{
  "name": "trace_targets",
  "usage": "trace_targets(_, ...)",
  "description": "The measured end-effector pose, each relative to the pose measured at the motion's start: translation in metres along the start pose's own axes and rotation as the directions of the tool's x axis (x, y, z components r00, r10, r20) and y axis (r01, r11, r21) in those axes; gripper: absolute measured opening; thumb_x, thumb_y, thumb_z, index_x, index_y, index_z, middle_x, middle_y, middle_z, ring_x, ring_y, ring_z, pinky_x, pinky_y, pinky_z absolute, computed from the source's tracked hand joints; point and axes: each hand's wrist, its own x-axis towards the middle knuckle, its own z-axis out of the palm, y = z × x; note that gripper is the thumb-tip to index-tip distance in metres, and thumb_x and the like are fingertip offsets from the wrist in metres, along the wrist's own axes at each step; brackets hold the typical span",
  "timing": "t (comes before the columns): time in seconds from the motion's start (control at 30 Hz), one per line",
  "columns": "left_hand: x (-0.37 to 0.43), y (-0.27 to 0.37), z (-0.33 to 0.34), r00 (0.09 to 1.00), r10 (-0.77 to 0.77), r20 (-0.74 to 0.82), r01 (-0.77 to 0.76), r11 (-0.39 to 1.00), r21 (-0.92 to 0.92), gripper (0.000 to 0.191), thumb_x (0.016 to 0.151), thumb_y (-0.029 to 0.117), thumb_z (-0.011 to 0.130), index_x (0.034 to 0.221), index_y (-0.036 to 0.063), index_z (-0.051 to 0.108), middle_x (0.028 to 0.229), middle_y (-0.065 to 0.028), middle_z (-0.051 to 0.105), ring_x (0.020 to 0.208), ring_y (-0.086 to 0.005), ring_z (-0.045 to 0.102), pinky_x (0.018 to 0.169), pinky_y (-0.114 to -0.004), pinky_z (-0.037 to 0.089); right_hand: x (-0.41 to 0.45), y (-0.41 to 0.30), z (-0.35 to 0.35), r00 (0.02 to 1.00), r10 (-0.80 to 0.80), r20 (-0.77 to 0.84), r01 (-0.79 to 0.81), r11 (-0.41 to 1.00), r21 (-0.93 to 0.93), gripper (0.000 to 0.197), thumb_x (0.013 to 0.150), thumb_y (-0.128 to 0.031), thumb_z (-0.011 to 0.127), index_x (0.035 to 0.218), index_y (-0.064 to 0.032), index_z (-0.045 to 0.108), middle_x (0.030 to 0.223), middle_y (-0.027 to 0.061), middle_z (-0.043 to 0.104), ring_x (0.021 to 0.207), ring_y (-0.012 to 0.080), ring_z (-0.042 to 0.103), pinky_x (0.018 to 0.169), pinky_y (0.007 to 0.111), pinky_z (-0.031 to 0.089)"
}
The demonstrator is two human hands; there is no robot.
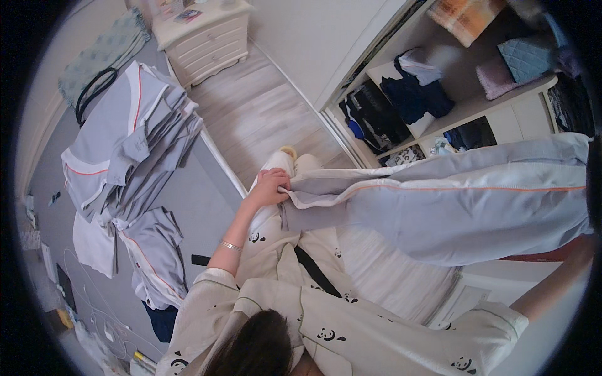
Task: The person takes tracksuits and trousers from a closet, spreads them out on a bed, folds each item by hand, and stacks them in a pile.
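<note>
A long light grey garment, apparently trousers (447,221), with white side bands and orange piping, stretches across the view from the middle to the right rim. My left hand (273,185) pinches its near-middle end, fingers closed on the edge. My right forearm reaches up to the garment's far end at the right rim; the right hand itself is out of sight. On the grey bed at left lies a pile of similar grey garments (113,117) with white and orange trim. Another grey garment with orange piping (155,254) lies below it, beside a white cloth (94,244).
A white nightstand (207,47) stands beyond the bed (207,202). At upper right, an open wardrobe (498,110) holds dark clothes (376,113), cushions and an orange checked blanket (465,19). White cables (94,301) and small items lie on the bed at lower left.
</note>
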Motion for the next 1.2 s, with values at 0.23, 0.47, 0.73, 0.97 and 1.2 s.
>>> trace_targets(0.23,-0.02,-0.034,-0.061,0.848,-0.518,0.106,0.438,0.576,-0.69,0.017,0.067,0.017,0.058,0.076,0.0029,0.061,0.087,-0.0024,0.056,0.084,-0.0139,0.049,0.076,-0.026,0.037,-0.001,0.012,-0.058,0.99,0.046,-0.134,-0.026,0.989,0.149,0.064,0.061,-0.031,0.061,0.113,-0.0003,0.042,0.108,0.013,0.048,0.099,0.0235,0.047,0.087,0.035,0.035)
trace_targets(0.47,-0.086,0.005,-0.231,0.904,-0.426,-0.036,0.28,0.653,-0.704,0.023,0.055,0.014,0.066,0.054,0.0054,0.045,0.075,-0.0036,0.047,0.068,-0.0112,0.042,0.056,-0.023,0.032,-0.03,0.061,-0.068,0.977,0.155,-0.149,-0.081,0.908,0.411,0.064,0.063,-0.036,0.06,0.113,0.0008,0.042,0.108,0.0136,0.048,0.097,0.0238,0.048,0.086,0.034,0.036)
trace_targets(0.73,-0.083,0.03,-0.178,0.638,-0.77,0.023,0.321,0.239,-0.916,0.032,0.063,0.016,0.067,0.088,0.0012,0.052,0.088,-0.0063,0.053,0.079,-0.0141,0.051,0.068,-0.024,0.042,-0.046,0.115,0.154,0.916,0.324,0.238,-0.37,0.911,0.183,0.025,0.073,-0.018,0.05,0.093,-0.0037,0.054,0.082,0.0016,0.053,0.074,0.0108,0.047,0.068,0.024,0.038)
trace_targets(0.97,-0.129,-0.043,-0.058,0.494,-0.676,0.547,0.607,-0.182,-0.773,0.036,0.076,0.007,0.056,0.11,0.0042,0.045,0.092,-0.0073,0.054,0.081,-0.0131,0.052,0.068,-0.028,0.046,-0.099,0.159,0.277,0.841,0.355,0.408,-0.48,0.838,0.26,0.027,0.071,-0.013,0.051,0.096,-0.0032,0.053,0.083,0.0003,0.053,0.074,0.0083,0.047,0.068,0.019,0.037)
trace_targets(1.2,-0.185,-0.047,-0.189,0.562,-0.805,-0.192,0.57,0.545,-0.615,0.023,0.073,0.01,0.061,0.094,0.004,0.054,0.089,-0.0029,0.052,0.087,-0.0123,0.046,0.081,-0.024,0.034,-0.103,0.155,0.254,0.775,0.504,0.381,-0.63,0.575,0.522,0.038,0.069,-0.016,0.051,0.103,-0.0003,0.049,0.094,0.0062,0.054,0.086,0.0148,0.049,0.079,0.023,0.036)
